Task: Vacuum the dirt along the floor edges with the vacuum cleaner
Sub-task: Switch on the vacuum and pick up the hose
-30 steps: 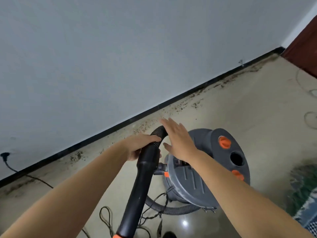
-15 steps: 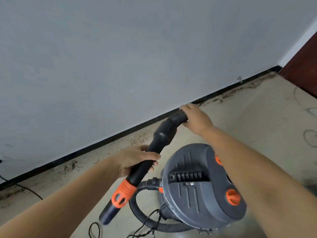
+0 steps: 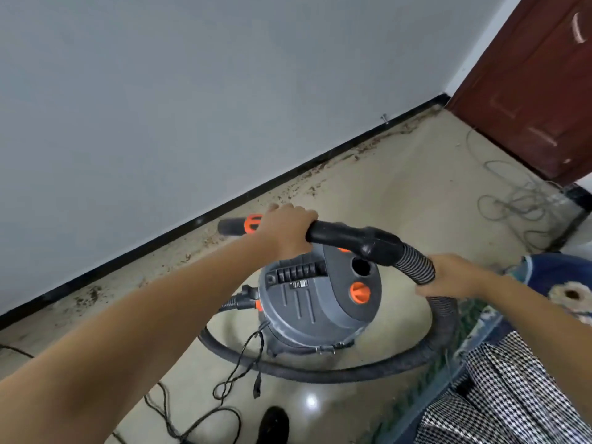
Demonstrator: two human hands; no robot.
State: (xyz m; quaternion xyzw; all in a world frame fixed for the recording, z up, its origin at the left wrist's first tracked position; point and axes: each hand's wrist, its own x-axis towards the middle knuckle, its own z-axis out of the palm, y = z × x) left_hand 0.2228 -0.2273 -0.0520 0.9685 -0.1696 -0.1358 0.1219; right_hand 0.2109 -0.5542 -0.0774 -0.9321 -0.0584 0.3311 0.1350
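A grey canister vacuum cleaner (image 3: 320, 302) with orange knobs stands on the beige floor below my hands. My left hand (image 3: 285, 230) grips the black hose handle (image 3: 349, 237), which lies level above the canister; its orange-ringed nozzle end (image 3: 238, 225) points left toward the wall. My right hand (image 3: 448, 277) holds the ribbed black hose (image 3: 416, 262) just behind the handle. The hose loops down and round the canister's front. Brown dirt (image 3: 339, 161) lies scattered along the black skirting at the wall's foot.
A dark red door (image 3: 531, 84) stands at the right corner, with grey cable coils (image 3: 512, 200) on the floor before it. A black power cord (image 3: 237, 373) trails near the canister. A blue patterned rug (image 3: 557, 283) and checked fabric (image 3: 499, 398) lie at the right.
The handle has swung from pointing down-left to lying level, nozzle toward the wall. My left hand moved up with it; my right hand slid back along the hose to the right.
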